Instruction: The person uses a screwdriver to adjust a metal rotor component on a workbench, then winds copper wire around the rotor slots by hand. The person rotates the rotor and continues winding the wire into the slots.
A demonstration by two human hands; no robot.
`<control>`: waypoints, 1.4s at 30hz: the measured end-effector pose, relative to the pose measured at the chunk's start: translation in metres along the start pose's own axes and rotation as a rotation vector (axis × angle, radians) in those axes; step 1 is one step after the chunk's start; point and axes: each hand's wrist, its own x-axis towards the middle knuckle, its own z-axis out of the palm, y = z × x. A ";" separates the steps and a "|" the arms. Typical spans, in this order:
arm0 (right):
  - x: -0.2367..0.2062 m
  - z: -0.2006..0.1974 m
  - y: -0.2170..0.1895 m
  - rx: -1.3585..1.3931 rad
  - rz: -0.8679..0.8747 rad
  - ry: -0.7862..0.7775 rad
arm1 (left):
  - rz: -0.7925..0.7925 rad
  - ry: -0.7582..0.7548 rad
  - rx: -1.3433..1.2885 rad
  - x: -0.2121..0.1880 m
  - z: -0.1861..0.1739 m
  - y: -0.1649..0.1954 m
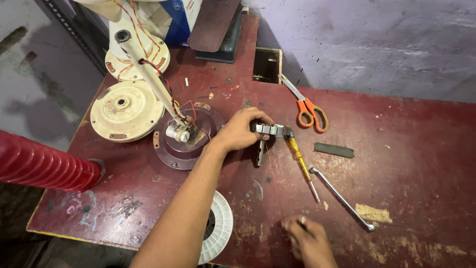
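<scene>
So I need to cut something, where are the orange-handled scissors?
In the head view, the scissors lie on the red table, upper middle, just right of the square hole and beyond the yellow screwdriver.

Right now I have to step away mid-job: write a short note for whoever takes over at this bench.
Left hand: grip on the small metal winding block, pressed to the red table.
Right hand: near the table's front edge, fingers pinched; a thin wire runs from there toward the block.
Nearby: white spool, yellow screwdriver, metal spanner, orange scissors.
Done: cannot tell how much is wound.
Left: not judgeable from this view.
</scene>
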 end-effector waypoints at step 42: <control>-0.026 -0.058 -0.056 -0.524 -0.268 -0.305 | -0.058 -0.033 -0.119 0.004 0.003 -0.005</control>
